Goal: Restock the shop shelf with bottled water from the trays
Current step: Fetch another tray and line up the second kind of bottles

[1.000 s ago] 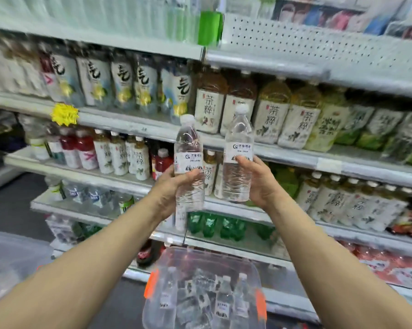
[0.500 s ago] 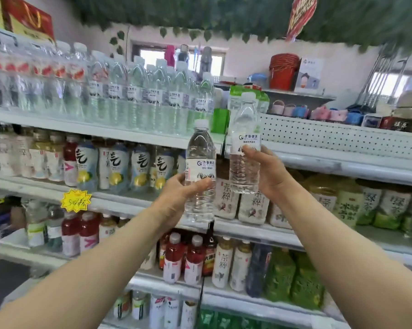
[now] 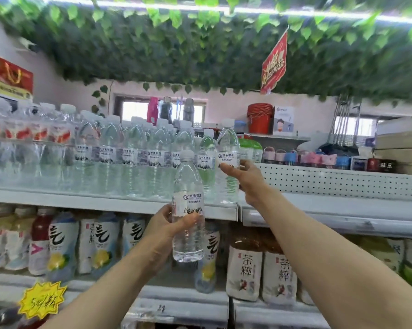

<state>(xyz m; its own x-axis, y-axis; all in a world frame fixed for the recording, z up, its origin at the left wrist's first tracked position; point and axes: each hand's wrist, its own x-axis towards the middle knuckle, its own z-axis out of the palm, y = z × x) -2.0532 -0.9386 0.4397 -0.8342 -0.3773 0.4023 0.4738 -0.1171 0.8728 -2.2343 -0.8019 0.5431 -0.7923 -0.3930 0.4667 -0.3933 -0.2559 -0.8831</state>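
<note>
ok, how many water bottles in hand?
2. The left hand holds the lower bottle before the shelf edge; the right hand holds the upper bottle at the right end of the shelved row. None seem hidden.

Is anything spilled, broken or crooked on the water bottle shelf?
No, nothing stands out. The water bottles on the shelf stand upright with caps on. The left hand holds the near bottle upright, and the right hand holds the far bottle upright at the row's end.

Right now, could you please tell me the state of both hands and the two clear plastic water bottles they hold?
Left hand: gripping.
Lower clear plastic water bottle: upright, capped, unshelved.
Right hand: gripping.
Upper clear plastic water bottle: upright, capped, beside shelved row.
</note>
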